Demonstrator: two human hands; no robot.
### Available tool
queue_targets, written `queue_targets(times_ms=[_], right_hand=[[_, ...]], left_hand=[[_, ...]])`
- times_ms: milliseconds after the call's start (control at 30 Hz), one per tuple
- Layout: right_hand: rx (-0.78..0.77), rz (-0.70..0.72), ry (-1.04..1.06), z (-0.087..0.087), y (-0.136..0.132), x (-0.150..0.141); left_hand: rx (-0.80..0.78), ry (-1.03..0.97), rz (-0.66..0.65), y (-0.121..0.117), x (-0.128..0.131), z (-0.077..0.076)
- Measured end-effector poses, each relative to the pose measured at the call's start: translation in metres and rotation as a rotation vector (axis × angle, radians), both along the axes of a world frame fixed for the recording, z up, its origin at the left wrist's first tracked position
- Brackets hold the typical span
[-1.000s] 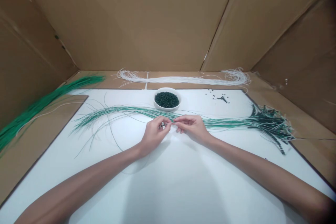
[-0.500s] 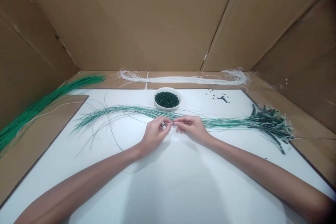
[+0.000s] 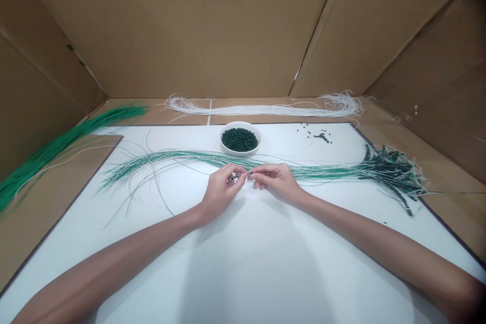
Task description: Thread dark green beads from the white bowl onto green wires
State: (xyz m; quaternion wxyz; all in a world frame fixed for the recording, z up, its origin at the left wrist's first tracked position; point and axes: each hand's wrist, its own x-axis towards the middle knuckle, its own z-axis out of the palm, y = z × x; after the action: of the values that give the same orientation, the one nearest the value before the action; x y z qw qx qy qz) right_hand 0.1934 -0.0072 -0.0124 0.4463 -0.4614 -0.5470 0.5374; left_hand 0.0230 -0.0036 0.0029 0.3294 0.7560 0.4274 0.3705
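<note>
Close-pinched work over a white board (image 3: 246, 273)

From where I stand, the person's left hand (image 3: 223, 187) grips a thin strand (image 3: 241, 175) between thumb and fingers, with a few dark beads (image 3: 233, 177) showing inside the curled fingers. The right hand (image 3: 276, 182) faces it, its fingertips pinched around a small dark piece (image 3: 249, 173), apparently a bead, at the strand's right end. Whether the piece is threaded on, I can't tell. The two sets of fingertips are very near each other.

Just beyond them a white bowl (image 3: 240, 152) holds a heap of dark green beads (image 3: 239, 139). A long bundle of green strands (image 3: 152, 157) runs sideways across the board, passing behind the hands; its right end fans out in dark beaded tips (image 3: 393, 169). Loose beads (image 3: 322, 136) lie scattered to the right of the bowl. Behind the board, a bundle of white strands (image 3: 261, 110) stretches along the cardboard (image 3: 159, 117), and a thick green bundle (image 3: 68, 131) slants across the left side.
</note>
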Motion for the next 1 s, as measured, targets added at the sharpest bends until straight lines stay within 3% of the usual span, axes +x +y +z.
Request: queue_targets(times_ms=[800, 1000], right_hand=[[0.029, -0.034, -0.014, 0.001, -0.0004, -0.0011], [0.07, 0.007, -0.103, 0.0031, -0.0012, 0.0004]], left_hand=[[-0.017, 0.041, -0.001, -0.0003, -0.0001, 0.0013], [-0.044, 0.022, 0.014, 0.0011, -0.0008, -0.0014]])
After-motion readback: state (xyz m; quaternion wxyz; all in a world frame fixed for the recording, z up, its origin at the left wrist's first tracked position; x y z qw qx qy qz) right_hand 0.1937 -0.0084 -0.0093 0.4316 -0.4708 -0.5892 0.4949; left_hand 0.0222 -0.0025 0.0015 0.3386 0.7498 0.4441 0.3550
